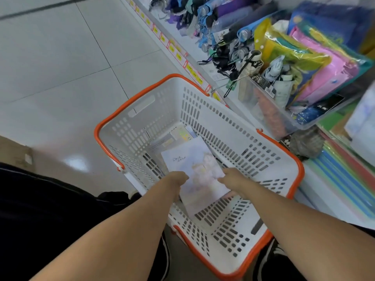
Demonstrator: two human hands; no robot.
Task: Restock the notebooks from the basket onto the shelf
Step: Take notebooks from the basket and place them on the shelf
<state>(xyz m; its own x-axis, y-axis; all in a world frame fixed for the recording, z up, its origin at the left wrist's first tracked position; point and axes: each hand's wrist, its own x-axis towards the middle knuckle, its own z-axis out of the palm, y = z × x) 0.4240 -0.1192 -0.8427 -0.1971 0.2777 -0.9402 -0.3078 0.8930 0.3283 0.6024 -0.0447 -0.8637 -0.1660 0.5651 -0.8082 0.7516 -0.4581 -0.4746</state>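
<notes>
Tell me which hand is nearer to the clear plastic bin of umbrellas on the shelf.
Right. The right hand holds the notebook on the basket's shelf side, below the clear bin. The left hand grips the notebook's opposite edge, farther from the bin.

No legible text

A faint handwritten line on the pale notebook [194, 169] and the yellow price tags [178, 56] along the shelf edge [203, 63] are too blurred to read.

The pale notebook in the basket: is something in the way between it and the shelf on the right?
Only the basket wall on the right side, so the notebook must be lifted over its orange rim. Both hands already hold it, the left hand and the right hand. Beyond the rim, the shelf already carries coloured folders.
</notes>
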